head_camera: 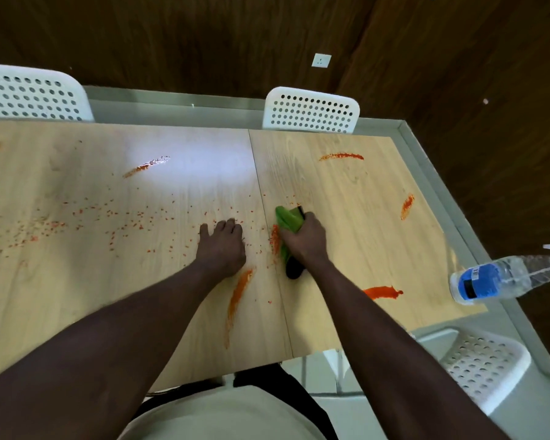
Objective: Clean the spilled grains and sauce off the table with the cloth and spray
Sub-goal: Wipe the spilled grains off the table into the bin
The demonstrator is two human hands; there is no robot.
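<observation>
Though crumpled — cloth [288,222] lengthwise near-to-far

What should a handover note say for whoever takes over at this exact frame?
Left hand: open, flat on the table among loose grains.
Right hand: grips the green cloth, pressed to the table, with a heap of grains against its left edge.
Spray bottle: at the table's right edge, no hand on it.
Done: only that small heap is gathered.
Left: scattered grains across the left half; no sauce streak looks wiped, including the near streak and the red blot.
</observation>
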